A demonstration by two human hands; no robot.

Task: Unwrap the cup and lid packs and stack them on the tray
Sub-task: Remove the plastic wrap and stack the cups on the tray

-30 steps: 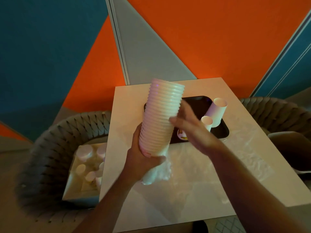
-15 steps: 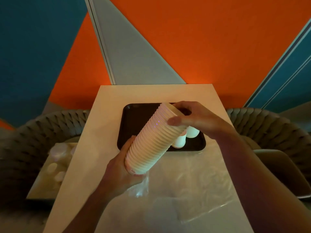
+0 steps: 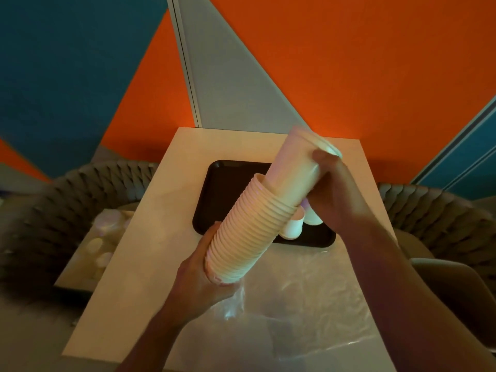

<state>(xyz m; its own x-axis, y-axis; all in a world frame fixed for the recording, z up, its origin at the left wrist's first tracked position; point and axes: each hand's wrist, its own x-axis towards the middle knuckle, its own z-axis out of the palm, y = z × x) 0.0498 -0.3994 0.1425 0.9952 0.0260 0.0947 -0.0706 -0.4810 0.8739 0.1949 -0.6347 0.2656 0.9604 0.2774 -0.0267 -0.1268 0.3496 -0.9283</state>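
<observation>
My left hand (image 3: 200, 280) grips the lower end of a long stack of white paper cups (image 3: 248, 232), tilted up to the right above the table. My right hand (image 3: 336, 194) holds a single cup (image 3: 295, 167) by its base end, drawn partly out of the stack's top. Behind them lies a black tray (image 3: 222, 189) with two small white cups (image 3: 294, 226) near its front edge, partly hidden by the stack. Clear plastic wrap (image 3: 300, 296) is spread on the white table (image 3: 161, 210) under my hands.
A box of more cup and lid packs (image 3: 99, 245) sits on a wicker chair (image 3: 53, 200) at the left. Another wicker chair (image 3: 434, 205) stands at the right. An orange, blue and grey wall rises behind the table.
My right hand has pulled one cup up and out of the stack's top end. The stack stays tilted in my left hand. The view has shifted slightly.
</observation>
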